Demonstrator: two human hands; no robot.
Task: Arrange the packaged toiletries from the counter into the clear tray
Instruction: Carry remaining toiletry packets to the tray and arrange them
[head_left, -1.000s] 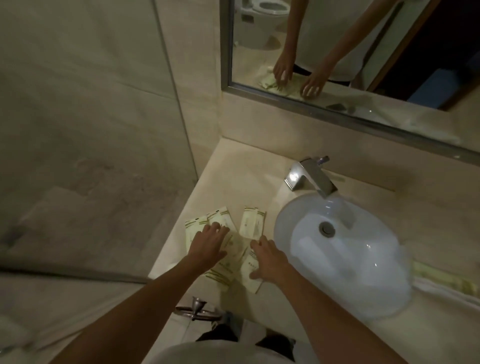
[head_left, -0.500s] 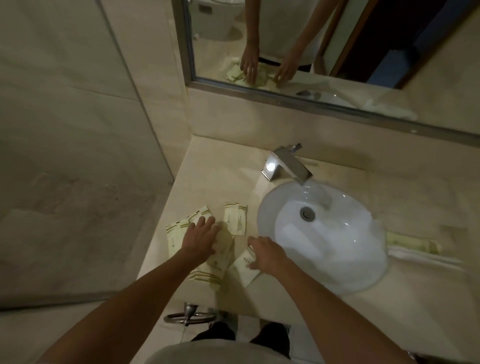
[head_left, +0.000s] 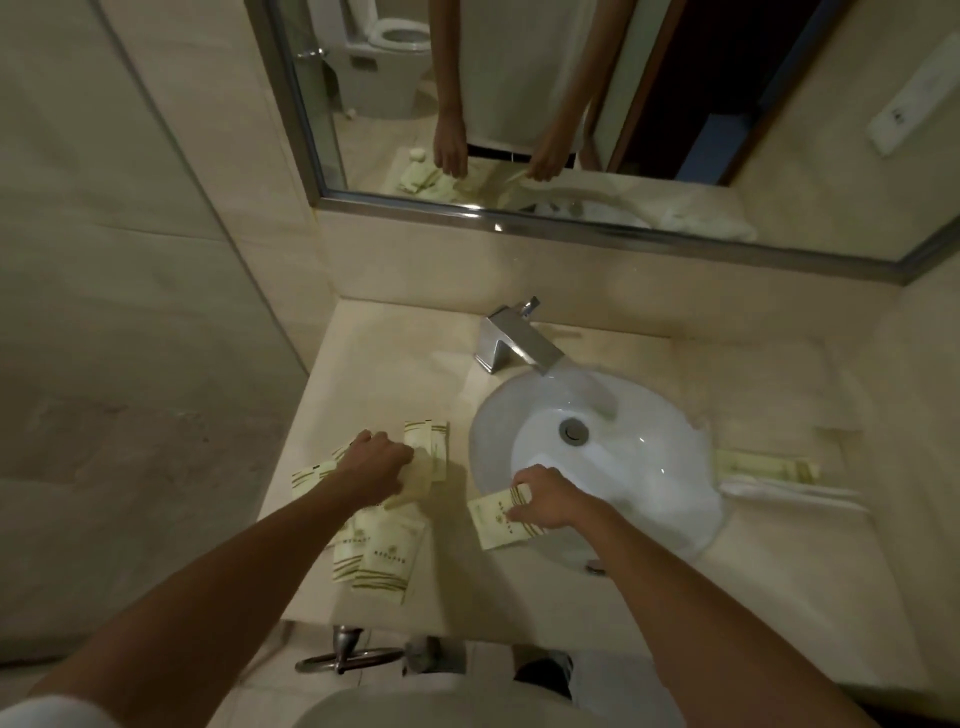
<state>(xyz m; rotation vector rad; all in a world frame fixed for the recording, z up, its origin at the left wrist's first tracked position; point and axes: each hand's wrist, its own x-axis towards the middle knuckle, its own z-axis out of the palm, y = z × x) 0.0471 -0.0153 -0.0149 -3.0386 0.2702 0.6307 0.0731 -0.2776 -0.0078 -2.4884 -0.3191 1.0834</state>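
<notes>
beside the sink (head_left: 613, 415), right hand (head_left: 550, 499) fingers pinch a packet (head_left: 493, 522); left hand (head_left: 376, 465) curled over packets.

The left hand (head_left: 375, 466) rests curled on a cluster of pale green packets (head_left: 382, 553) lying on the beige bench (head_left: 395, 364), left of the white sink (head_left: 613, 467). The right hand (head_left: 550, 501) pinches one packet (head_left: 498, 522) at the basin's near-left rim, fingers (head_left: 519, 491) closed on its edge. A chrome faucet (head_left: 519, 340) stands behind the basin. A folded towel (head_left: 784, 488) lies to the right.
</notes>
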